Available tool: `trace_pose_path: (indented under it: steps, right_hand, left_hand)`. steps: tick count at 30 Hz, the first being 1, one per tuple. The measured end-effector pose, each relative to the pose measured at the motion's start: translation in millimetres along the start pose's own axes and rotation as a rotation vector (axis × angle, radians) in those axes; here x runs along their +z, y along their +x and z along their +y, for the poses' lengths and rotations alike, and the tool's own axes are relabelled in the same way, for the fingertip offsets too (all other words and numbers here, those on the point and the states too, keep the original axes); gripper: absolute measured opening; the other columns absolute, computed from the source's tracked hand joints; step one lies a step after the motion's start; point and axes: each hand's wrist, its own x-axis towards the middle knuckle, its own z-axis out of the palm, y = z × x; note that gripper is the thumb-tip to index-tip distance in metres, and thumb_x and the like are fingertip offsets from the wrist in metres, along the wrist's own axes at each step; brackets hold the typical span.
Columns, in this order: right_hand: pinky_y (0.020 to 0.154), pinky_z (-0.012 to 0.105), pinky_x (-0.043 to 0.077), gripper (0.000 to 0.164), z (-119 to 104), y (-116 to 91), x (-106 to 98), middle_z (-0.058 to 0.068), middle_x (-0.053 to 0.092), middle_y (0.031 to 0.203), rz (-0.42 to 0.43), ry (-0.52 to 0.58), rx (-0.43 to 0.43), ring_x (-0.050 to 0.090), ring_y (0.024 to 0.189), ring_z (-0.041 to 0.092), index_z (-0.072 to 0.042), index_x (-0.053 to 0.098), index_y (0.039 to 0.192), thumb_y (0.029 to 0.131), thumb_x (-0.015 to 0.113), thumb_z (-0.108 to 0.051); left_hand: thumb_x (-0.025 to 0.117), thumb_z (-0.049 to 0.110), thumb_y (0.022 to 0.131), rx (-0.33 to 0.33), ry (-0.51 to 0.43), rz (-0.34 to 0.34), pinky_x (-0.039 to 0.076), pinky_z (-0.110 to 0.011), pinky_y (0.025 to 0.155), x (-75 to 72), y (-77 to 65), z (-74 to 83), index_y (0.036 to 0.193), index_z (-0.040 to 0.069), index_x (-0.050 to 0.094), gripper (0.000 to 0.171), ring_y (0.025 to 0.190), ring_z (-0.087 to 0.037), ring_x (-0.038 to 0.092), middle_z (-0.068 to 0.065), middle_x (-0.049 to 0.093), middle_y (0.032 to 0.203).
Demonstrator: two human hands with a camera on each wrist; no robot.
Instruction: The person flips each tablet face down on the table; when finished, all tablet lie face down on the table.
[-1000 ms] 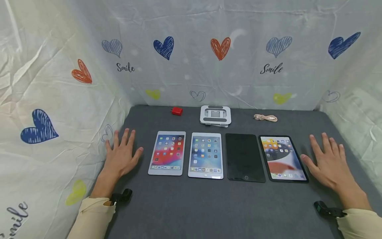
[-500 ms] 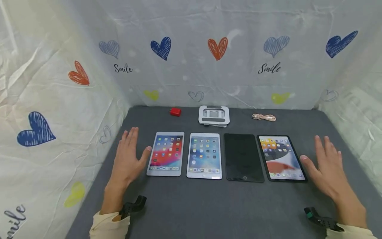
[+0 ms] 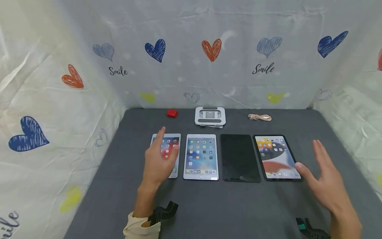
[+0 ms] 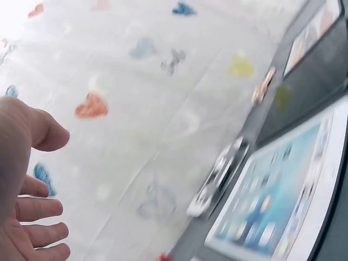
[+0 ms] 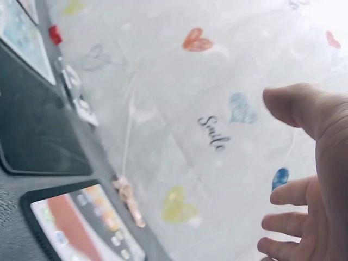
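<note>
Four tablets are laid out in a row on the grey table. My left hand (image 3: 158, 166) hovers over the leftmost white-framed tablet (image 3: 175, 166) and hides part of its red and blue screen. Beside it lies a second white-framed tablet (image 3: 201, 156) with a lit blue screen. A black tablet (image 3: 240, 157) with a dark screen comes after that. At the right end is a black-framed tablet (image 3: 277, 157), its screen lit. My right hand (image 3: 326, 182) is raised just right of it, thumb near its lower right corner. Both hands hold nothing, fingers extended.
Along the table's back edge sit a red charger plug (image 3: 171, 113), a folded silver stand (image 3: 210, 117) and a bundled pale cable (image 3: 259, 117). White cloth walls (image 3: 179, 30) printed with hearts enclose the back and sides.
My left hand has lifted from the table's left side and moved right, over the leftmost tablet. My right hand has risen and turned thumb-up. The tablets stay in place while the head view shifts slightly.
</note>
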Motion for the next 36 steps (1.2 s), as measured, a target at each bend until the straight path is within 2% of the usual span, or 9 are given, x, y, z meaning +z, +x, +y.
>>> trace_pose_path:
  steps: [6, 13, 16, 19, 21, 23, 25, 31, 36]
  right_hand:
    - [0.141, 0.048, 0.011, 0.083, -15, 13, -13, 0.011, 0.025, 0.182, 0.084, -0.041, -0.001, 0.020, 0.170, 0.033, -0.031, 0.023, 0.176, 0.107, 0.068, -0.033]
    - [0.119, 0.086, 0.028, 0.083, -25, 37, -23, 0.026, 0.032, 0.176, 0.004, -0.077, 0.049, 0.034, 0.156, 0.062, -0.027, 0.025, 0.176, 0.107, 0.068, -0.041]
    - [0.119, 0.085, 0.029, 0.082, -25, 48, -25, 0.023, 0.030, 0.178, -0.052, -0.045, 0.068, 0.034, 0.156, 0.061, -0.028, 0.023, 0.176, 0.108, 0.066, -0.043]
    - [0.132, 0.037, 0.038, 0.078, -20, 59, -25, 0.017, 0.030, 0.179, -0.085, -0.002, 0.075, 0.033, 0.159, 0.056, -0.029, 0.025, 0.176, 0.110, 0.064, -0.043]
    - [0.115, 0.005, 0.033, 0.076, -15, 64, -24, 0.014, 0.029, 0.180, -0.103, 0.023, 0.084, 0.032, 0.161, 0.053, -0.028, 0.026, 0.176, 0.110, 0.063, -0.043]
    - [0.090, -0.007, 0.026, 0.076, -8, 69, -23, 0.013, 0.030, 0.180, -0.115, 0.040, 0.090, 0.033, 0.161, 0.051, -0.026, 0.028, 0.175, 0.111, 0.063, -0.044]
    - [0.089, -0.008, 0.027, 0.077, -4, 73, -21, 0.015, 0.031, 0.179, -0.137, 0.051, 0.105, 0.034, 0.160, 0.052, -0.024, 0.029, 0.175, 0.110, 0.063, -0.045]
    - [0.095, 0.008, 0.044, 0.081, 5, 81, -15, 0.027, 0.038, 0.173, -0.225, 0.047, 0.171, 0.043, 0.152, 0.057, -0.016, 0.028, 0.175, 0.111, 0.060, -0.052]
    - [0.117, 0.076, 0.041, 0.085, 12, 83, -7, 0.031, 0.032, 0.175, -0.305, 0.088, 0.223, 0.037, 0.154, 0.059, -0.007, 0.021, 0.175, 0.113, 0.055, -0.054]
  left_hand:
    - [0.078, 0.023, 0.100, 0.072, -0.059, -0.010, 0.047, -0.058, 0.124, 26.3, 11.8, 27.3, 0.165, 0.006, 0.049, 0.073, 0.149, -0.035, 0.058, -0.011, 0.052, 0.168]
    - [0.077, 0.019, 0.100, 0.092, -0.240, -0.107, 0.056, -0.053, 0.116, 53.9, 23.8, 53.7, 0.159, 0.006, 0.056, 0.064, 0.144, -0.035, 0.063, -0.009, 0.060, 0.162]
    - [0.075, 0.016, 0.102, 0.064, -0.349, -0.199, 0.054, -0.047, 0.119, 67.6, 27.8, 59.9, 0.159, 0.005, 0.057, 0.061, 0.144, -0.031, 0.063, -0.009, 0.062, 0.160]
    - [0.073, 0.013, 0.103, 0.025, -0.441, -0.286, 0.053, -0.042, 0.121, 82.5, 31.3, 65.6, 0.158, 0.004, 0.057, 0.059, 0.146, -0.029, 0.062, -0.011, 0.063, 0.159]
    - [0.073, 0.012, 0.103, 0.004, -0.508, -0.339, 0.052, -0.041, 0.122, 94.3, 33.2, 68.4, 0.158, 0.003, 0.056, 0.058, 0.148, -0.029, 0.061, -0.013, 0.062, 0.159]
    - [0.073, 0.012, 0.104, -0.029, -0.569, -0.382, 0.053, -0.039, 0.121, 106.1, 33.9, 72.0, 0.158, 0.002, 0.056, 0.057, 0.147, -0.030, 0.062, -0.015, 0.063, 0.158]
    - [0.073, 0.012, 0.104, -0.071, -0.628, -0.420, 0.055, -0.037, 0.118, 118.1, 33.8, 75.8, 0.157, 0.002, 0.057, 0.057, 0.145, -0.030, 0.063, -0.016, 0.064, 0.156]
    - [0.076, 0.013, 0.103, -0.205, -0.722, -0.534, 0.060, -0.030, 0.110, 149.9, 32.1, 90.0, 0.155, 0.006, 0.061, 0.055, 0.140, -0.026, 0.067, -0.012, 0.068, 0.152]
    - [0.077, 0.014, 0.102, -0.294, -0.728, -0.593, 0.060, -0.031, 0.111, 176.2, 29.9, 98.3, 0.150, 0.006, 0.066, 0.051, 0.134, -0.021, 0.071, -0.012, 0.072, 0.147]
